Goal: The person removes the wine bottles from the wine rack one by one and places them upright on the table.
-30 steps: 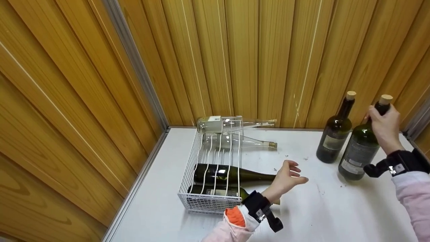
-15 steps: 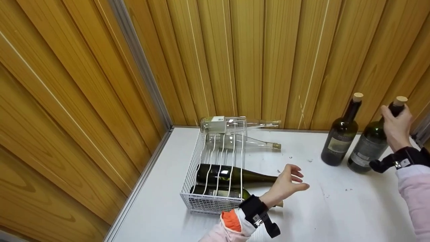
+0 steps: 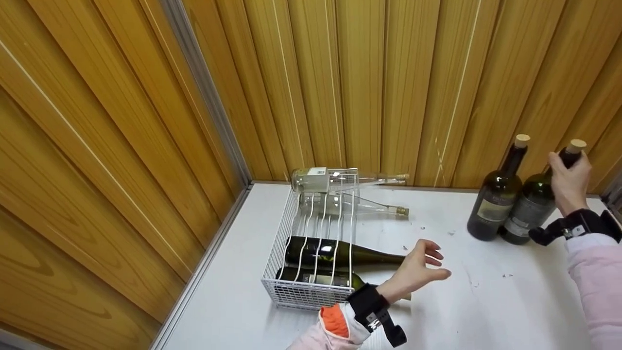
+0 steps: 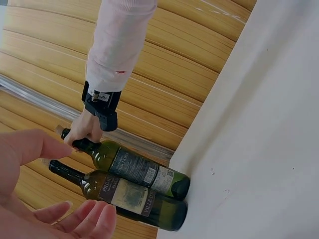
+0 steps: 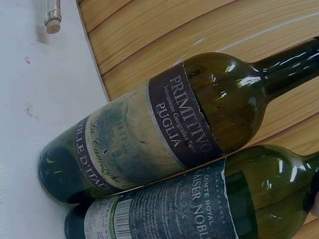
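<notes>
My right hand [image 3: 571, 182] grips the neck of a green wine bottle [image 3: 528, 206] just below its cork. That bottle stands upright on the white table, close against a second corked wine bottle [image 3: 494, 194]; the right wrist view shows "PRIMITIVO PUGLIA" on the second one's label [image 5: 172, 117]. My left hand [image 3: 417, 269] hovers with spread, relaxed fingers and holds nothing, in front of the white wire rack [image 3: 311, 294]. Two dark green bottles lie in the rack; the neck of the upper one [image 3: 374, 255] runs behind my left hand, while the lower one [image 3: 316, 276] is partly hidden by the wrist.
Two clear glass bottles lie at the rack's back end, an upper bottle [image 3: 311, 181] and a lower bottle [image 3: 371, 206], their necks pointing right. Wood-patterned walls [image 3: 388, 87] close off the back and left of the white table [image 3: 486, 301].
My right hand has shifted the gripped wine bottle back, up against the other upright bottle. The left hand stays almost where it was; the head view has turned slightly.
</notes>
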The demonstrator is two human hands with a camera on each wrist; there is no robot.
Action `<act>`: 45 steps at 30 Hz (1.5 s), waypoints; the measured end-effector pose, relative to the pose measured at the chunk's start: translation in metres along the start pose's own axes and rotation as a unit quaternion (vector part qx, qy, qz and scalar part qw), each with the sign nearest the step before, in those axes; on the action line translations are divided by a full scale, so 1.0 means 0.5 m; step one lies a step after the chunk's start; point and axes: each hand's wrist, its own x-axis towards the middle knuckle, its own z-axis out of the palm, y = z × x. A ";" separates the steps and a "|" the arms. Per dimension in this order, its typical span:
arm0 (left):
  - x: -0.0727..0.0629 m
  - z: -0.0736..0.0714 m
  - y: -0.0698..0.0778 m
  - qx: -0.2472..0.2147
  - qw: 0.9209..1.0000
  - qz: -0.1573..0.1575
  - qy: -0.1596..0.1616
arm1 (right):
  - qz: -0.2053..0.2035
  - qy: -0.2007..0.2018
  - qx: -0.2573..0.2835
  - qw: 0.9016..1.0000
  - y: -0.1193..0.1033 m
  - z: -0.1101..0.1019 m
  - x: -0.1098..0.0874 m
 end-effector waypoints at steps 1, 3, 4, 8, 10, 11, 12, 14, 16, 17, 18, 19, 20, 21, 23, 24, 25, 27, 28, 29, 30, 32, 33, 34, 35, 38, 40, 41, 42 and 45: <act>0.000 0.000 0.000 -0.001 1.000 0.001 0.000 | 0.000 -0.009 0.001 1.000 0.000 -0.001 0.002; -0.001 0.001 0.001 -0.003 1.000 0.002 0.001 | 0.001 -0.035 -0.001 0.999 -0.002 -0.004 0.008; -0.002 0.001 0.001 -0.002 1.000 0.001 0.001 | 0.003 -0.047 0.002 0.999 -0.002 -0.006 0.011; -0.004 0.002 0.002 -0.001 1.000 0.001 0.000 | 0.008 -0.104 0.021 0.994 -0.001 -0.018 0.020; -0.005 0.002 0.003 -0.001 1.000 0.001 -0.002 | 0.011 -0.124 0.039 0.991 0.002 -0.023 0.021; -0.005 0.002 0.003 -0.001 1.000 0.002 -0.002 | 0.009 -0.133 0.038 0.990 0.003 -0.025 0.021; -0.005 0.002 0.003 0.001 1.000 0.003 -0.001 | 0.006 -0.138 0.036 0.990 0.004 -0.026 0.021; -0.004 0.002 0.004 0.003 1.000 0.004 0.001 | 0.003 -0.144 0.026 0.989 0.004 -0.029 0.020; -0.002 0.001 0.004 0.005 1.000 0.005 0.003 | 0.000 -0.138 -0.005 0.990 0.003 -0.030 0.020; -0.002 0.001 0.004 0.005 1.000 0.005 0.003 | 0.002 -0.133 -0.020 0.991 0.001 -0.029 0.020; -0.001 0.001 0.003 0.006 1.000 0.006 0.004 | 0.007 -0.123 -0.032 0.992 0.000 -0.028 0.020; -0.001 0.000 0.003 0.005 1.000 0.004 0.004 | 0.015 -0.114 -0.044 0.992 -0.003 -0.027 0.019; -0.001 0.000 0.003 0.006 1.000 0.002 0.003 | 0.021 -0.103 -0.058 0.993 -0.007 -0.025 0.017; -0.001 0.000 0.002 0.007 1.000 0.001 0.002 | 0.023 -0.092 -0.075 0.993 -0.011 -0.023 0.015; -0.001 0.000 0.001 0.007 1.000 -0.005 0.004 | 0.022 -0.065 -0.096 0.993 -0.024 -0.018 0.007; 0.000 0.000 0.001 0.007 1.000 -0.007 0.005 | 0.016 -0.049 -0.102 0.993 -0.033 -0.016 0.003; 0.000 0.000 0.001 0.005 1.000 -0.009 0.005 | 0.004 -0.034 -0.107 0.994 -0.043 -0.013 -0.002; 0.000 0.000 0.002 0.002 1.000 -0.010 0.006 | -0.036 -0.002 -0.105 0.994 -0.064 -0.005 -0.015; 0.001 0.000 0.003 0.000 1.000 -0.011 0.006 | -0.066 0.015 -0.100 0.993 -0.076 0.000 -0.022; 0.001 -0.001 0.004 0.000 1.000 -0.011 0.006 | -0.105 0.025 -0.091 0.990 -0.088 0.008 -0.032; 0.002 -0.002 0.006 0.003 1.000 -0.009 0.004 | -0.147 0.030 -0.082 0.985 -0.100 0.017 -0.043; 0.004 -0.005 0.012 0.007 1.000 -0.006 -0.001 | -0.238 0.026 -0.060 0.969 -0.121 0.036 -0.070; 0.005 -0.007 0.015 0.008 1.000 -0.005 -0.004 | -0.280 0.017 -0.050 0.959 -0.130 0.048 -0.085; 0.007 -0.010 0.019 0.009 1.000 -0.004 -0.006 | -0.319 0.003 -0.035 0.947 -0.137 0.061 -0.100; 0.009 -0.012 0.023 0.010 1.000 -0.003 -0.007 | -0.351 -0.018 -0.024 0.936 -0.142 0.074 -0.116; 0.017 -0.023 0.037 -0.003 1.000 -0.002 -0.008 | -0.412 -0.079 -0.029 0.907 -0.142 0.106 -0.160; 0.024 -0.032 0.047 -0.006 1.000 0.000 -0.002 | -0.444 -0.124 -0.059 0.885 -0.132 0.123 -0.186; 0.027 -0.036 0.052 -0.005 1.000 0.000 0.002 | -0.457 -0.143 -0.076 0.875 -0.124 0.132 -0.197; 0.029 -0.041 0.056 -0.004 1.000 0.000 0.006 | -0.464 -0.163 -0.093 0.866 -0.115 0.140 -0.208; 0.037 -0.058 0.070 0.009 1.000 0.002 0.017 | -0.468 -0.215 -0.132 0.847 -0.083 0.160 -0.235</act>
